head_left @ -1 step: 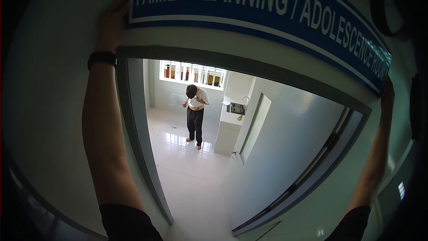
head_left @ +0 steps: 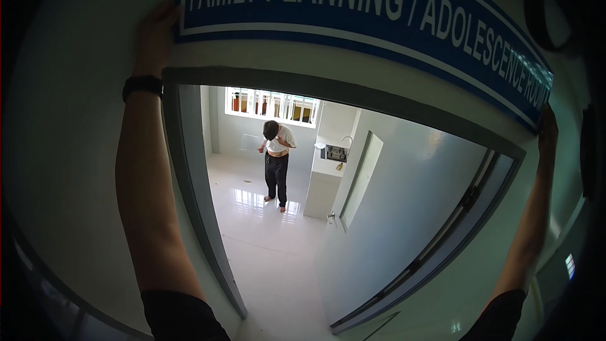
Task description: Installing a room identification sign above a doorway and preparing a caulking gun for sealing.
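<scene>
A long blue sign (head_left: 284, 31) with white lettering and a white border line lies against the wall above a doorway. My left hand (head_left: 155, 35), below a black wristband (head_left: 143, 86), grips the sign's left edge with its fingertips at the border. At the opposite end, my right hand (head_left: 548, 126) holds the lower right corner; most of its fingers are in shadow. Both arms reach up and wide apart. What lies behind the sign is hidden, and its upper edge runs partly out of view.
Below the sign, a grey door frame (head_left: 341, 100) surrounds the doorway. The grey door (head_left: 404, 202) stands swung inward on the right. Inside, a person (head_left: 278, 145) in a white top and dark trousers stands near a counter (head_left: 323, 192) with a sink, under a barred window (head_left: 271, 106).
</scene>
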Available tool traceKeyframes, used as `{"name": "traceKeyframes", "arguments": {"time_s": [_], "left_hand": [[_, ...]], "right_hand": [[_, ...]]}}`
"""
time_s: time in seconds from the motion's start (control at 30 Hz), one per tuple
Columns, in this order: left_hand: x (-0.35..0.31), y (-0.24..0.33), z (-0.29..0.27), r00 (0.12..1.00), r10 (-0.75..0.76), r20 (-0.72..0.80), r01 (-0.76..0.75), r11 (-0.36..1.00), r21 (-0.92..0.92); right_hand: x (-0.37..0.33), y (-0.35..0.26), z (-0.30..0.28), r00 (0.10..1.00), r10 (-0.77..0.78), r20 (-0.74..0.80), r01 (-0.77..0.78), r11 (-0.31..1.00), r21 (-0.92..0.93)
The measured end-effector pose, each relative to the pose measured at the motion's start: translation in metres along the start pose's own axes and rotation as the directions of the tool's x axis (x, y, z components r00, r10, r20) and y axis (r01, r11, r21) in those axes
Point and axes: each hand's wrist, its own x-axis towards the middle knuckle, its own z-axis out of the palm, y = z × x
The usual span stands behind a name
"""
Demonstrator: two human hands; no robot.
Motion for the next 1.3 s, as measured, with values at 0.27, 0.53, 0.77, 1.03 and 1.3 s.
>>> {"name": "traceKeyframes", "arguments": {"time_s": [0.27,0.53,0.77,1.03,1.3], "left_hand": [[-0.001,0.005,0.045,1.0,0.004,0.001,-0.004,0.998,0.055],[-0.002,-0.005,0.058,0.994,0.088,0.059,-0.102,0.945,0.31],[0.021,0.002,-0.004,0.678,0.381,0.628,-0.689,0.033,0.724],[0.019,-0.006,0.04,0.925,0.208,0.318,-0.375,0.627,0.683],[0.026,-0.011,0.034,0.917,0.219,0.333,-0.395,0.617,0.68]], "right_hand": [[-0.037,-0.03,-0.008,0.987,-0.153,-0.057,0.149,0.986,-0.07],[-0.012,-0.025,-0.012,0.959,-0.258,-0.119,0.236,0.956,-0.177],[-0.001,-0.017,0.049,0.987,-0.09,-0.13,0.119,0.964,0.237],[-0.013,-0.023,0.033,0.977,-0.092,-0.191,0.122,0.981,0.152],[-0.008,-0.019,0.034,0.971,-0.091,-0.221,0.117,0.987,0.108]]}}
